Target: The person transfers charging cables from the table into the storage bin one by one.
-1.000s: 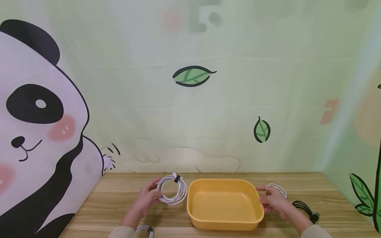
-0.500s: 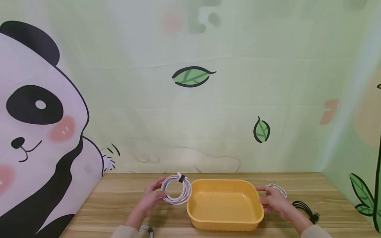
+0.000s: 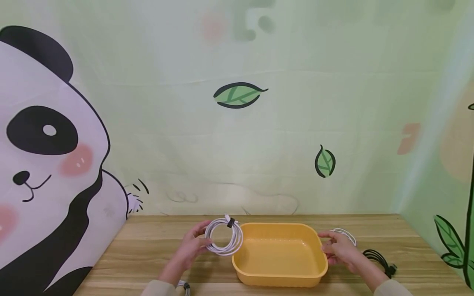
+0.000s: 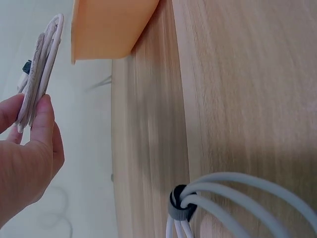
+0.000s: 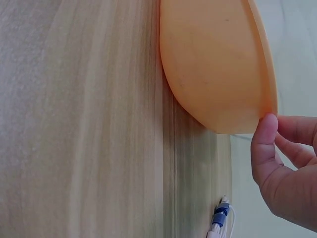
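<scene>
White coil [image 3: 237,238], pinched in left hand [image 3: 193,244], partly hides tray [image 3: 279,281] at left; right hand [image 3: 340,249] pinches right rim [image 5: 270,69]; near-left cable [image 3: 187,290] cut off.

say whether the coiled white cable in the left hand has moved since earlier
Yes: in the head view, against the upper printed green leaf, the cable has shifted right, toward the yellow rectangular plastic tub.

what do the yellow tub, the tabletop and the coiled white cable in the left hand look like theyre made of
Yellow tub: probably moulded plastic, smooth with a slight sheen; small highlights show inside.
Tabletop: wood or wood-look laminate, mostly matte, with streaky grain; I can't tell which.
Coiled white cable: likely a dull plastic or rubber jacket, bent in even loops; braid can't be ruled out.
</scene>
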Tool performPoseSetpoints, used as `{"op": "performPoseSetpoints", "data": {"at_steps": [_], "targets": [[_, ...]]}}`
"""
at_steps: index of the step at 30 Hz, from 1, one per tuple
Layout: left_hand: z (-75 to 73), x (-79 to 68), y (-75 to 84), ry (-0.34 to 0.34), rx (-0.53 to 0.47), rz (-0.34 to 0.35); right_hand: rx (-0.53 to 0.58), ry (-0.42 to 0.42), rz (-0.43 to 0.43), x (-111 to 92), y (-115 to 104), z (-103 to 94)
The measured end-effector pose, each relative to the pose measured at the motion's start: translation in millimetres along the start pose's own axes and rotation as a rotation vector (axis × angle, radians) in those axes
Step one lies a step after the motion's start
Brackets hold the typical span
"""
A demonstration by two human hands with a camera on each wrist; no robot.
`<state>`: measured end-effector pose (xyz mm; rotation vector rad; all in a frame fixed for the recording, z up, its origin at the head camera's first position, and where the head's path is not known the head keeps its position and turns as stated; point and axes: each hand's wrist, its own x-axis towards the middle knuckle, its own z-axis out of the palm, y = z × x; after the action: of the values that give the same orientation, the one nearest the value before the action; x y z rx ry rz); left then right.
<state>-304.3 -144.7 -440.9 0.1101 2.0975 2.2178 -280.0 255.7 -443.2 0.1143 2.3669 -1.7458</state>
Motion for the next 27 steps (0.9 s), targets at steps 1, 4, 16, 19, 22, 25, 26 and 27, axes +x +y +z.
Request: {"op": "performPoseSetpoints", "data": {"at_steps": [1,4,16,19,22,25,26,27], "targets": [[0.4,0.0,0.0,-0.002,0.000,-0.002,-0.002,0.003,0.001,-0.2,-0.2,0.3],[2.3,-0.6,1.0,-0.016,0.000,-0.002,-0.004,0.010,0.005,-0.2,-0.3,0.8],[13.2,-0.4,3.1,-0.048,0.002,-0.011,-0.002,0.014,0.017,1.3,0.7,0.5],[15.6,-0.6,3.3,-0.056,0.007,-0.010,-0.002,0.013,0.022,1.4,0.6,0.5],[18.0,-0.7,3.2,-0.067,0.019,-0.011,-0.002,0.012,0.025,1.2,0.3,0.5],[20.9,-1.3,3.4,-0.077,0.024,-0.014,-0.002,0.011,0.025,1.1,0.4,0.4],[21.9,-1.6,3.3,-0.082,0.023,-0.014,-0.002,0.012,0.024,1.1,0.5,0.4],[23.1,-2.0,3.5,-0.086,0.022,-0.015,-0.002,0.012,0.024,1.2,0.6,0.3]]}}
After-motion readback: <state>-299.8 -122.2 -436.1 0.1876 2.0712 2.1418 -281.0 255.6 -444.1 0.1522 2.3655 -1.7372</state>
